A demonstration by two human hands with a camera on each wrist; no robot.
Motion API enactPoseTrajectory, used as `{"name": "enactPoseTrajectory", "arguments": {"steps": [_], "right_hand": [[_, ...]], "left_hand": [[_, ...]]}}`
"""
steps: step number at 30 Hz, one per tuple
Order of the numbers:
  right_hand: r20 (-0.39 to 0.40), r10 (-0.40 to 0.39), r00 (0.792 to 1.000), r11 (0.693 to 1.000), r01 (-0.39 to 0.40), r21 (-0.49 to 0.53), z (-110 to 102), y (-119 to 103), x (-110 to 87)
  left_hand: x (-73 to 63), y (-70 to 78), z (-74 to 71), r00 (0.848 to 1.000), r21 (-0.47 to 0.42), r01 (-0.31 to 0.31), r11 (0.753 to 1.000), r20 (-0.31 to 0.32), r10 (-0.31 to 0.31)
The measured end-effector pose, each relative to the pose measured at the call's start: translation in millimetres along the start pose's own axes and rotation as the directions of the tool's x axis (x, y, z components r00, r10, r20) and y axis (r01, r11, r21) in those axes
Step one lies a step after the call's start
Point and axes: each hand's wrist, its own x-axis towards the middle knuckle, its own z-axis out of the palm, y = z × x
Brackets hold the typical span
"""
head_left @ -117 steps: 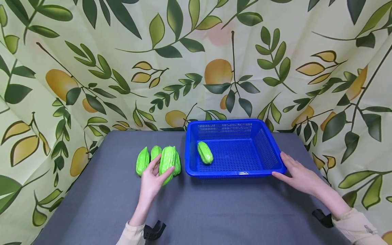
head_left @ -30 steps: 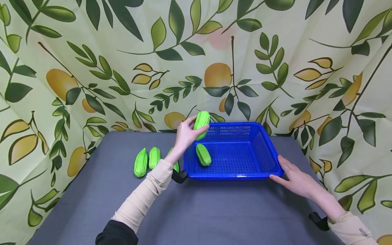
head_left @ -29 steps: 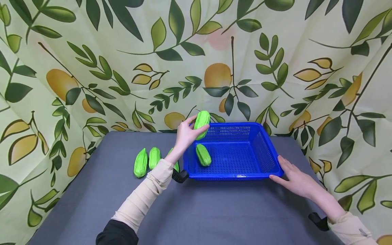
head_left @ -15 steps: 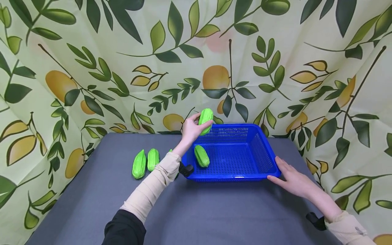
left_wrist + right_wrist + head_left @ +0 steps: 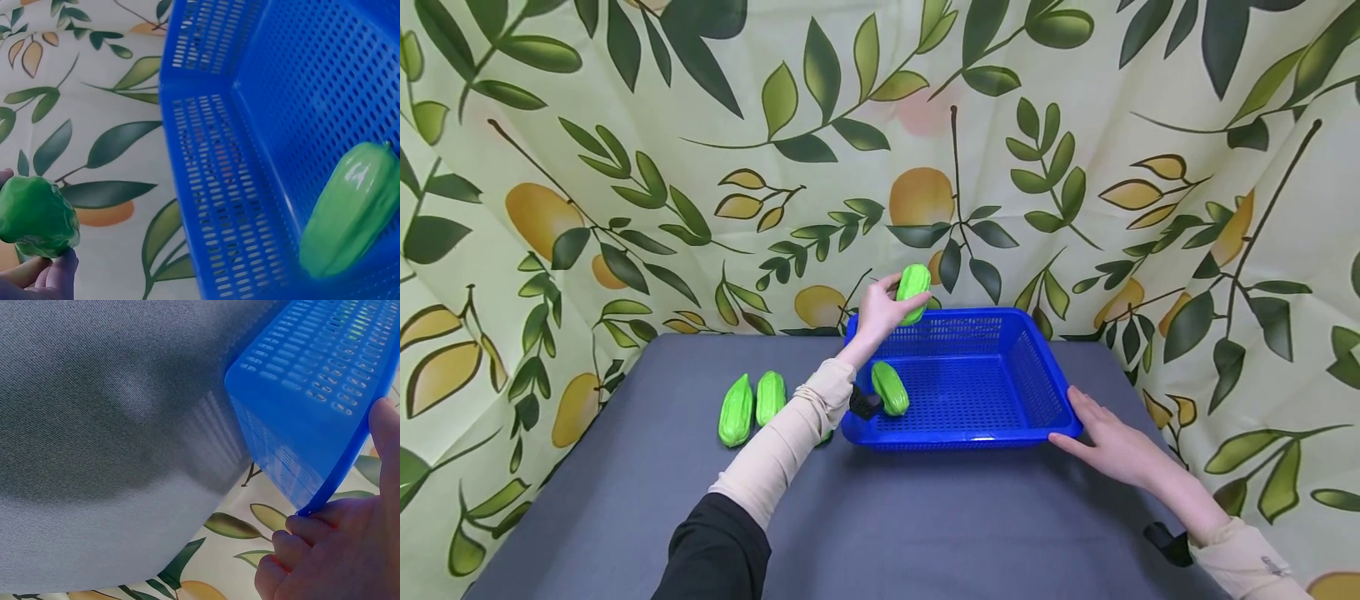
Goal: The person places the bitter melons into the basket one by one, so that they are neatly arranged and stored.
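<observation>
In the head view my left hand (image 5: 878, 312) grips a bright green ridged gourd (image 5: 913, 293) between thumb and fingers, raised at the back left rim of the blue plastic basket (image 5: 958, 437). The left wrist view has this gourd (image 5: 37, 215) end-on, outside the basket wall. Another green gourd (image 5: 890, 388) lies inside the basket, along its left side. My right hand (image 5: 1116, 442) touches the basket's front right corner with fairly straight fingers; in the right wrist view the thumb (image 5: 386, 425) lies on one side of that corner and the fingers on the other.
Two more green gourds (image 5: 736, 412) lie on the grey tabletop (image 5: 925, 525) left of the basket. A third is mostly hidden behind my left forearm. Patterned leaf-and-fruit cloth (image 5: 850, 183) hangs behind and beside the table. Black straps (image 5: 1168, 543) circle my wrists.
My left hand has lifted the gourd from the table group and carried it right to the basket's back left, lately drifting slightly right. My right hand keeps its place on the corner.
</observation>
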Motion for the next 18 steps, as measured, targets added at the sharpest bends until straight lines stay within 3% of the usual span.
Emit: {"name": "enactPoseTrajectory", "arguments": {"steps": [14,18], "right_hand": [[0.001,0.004,1.0,1.0,-0.004,-0.011,2,-1,-2.4],[0.006,0.016,1.0,1.0,-0.016,-0.005,2,-2,-0.8]], "left_hand": [[20.1,5.2,12.6,0.999,0.09,-0.052,0.995,-0.013,0.053],[22.5,1.2,16.1,0.999,0.077,-0.033,0.997,-0.001,0.033]]}}
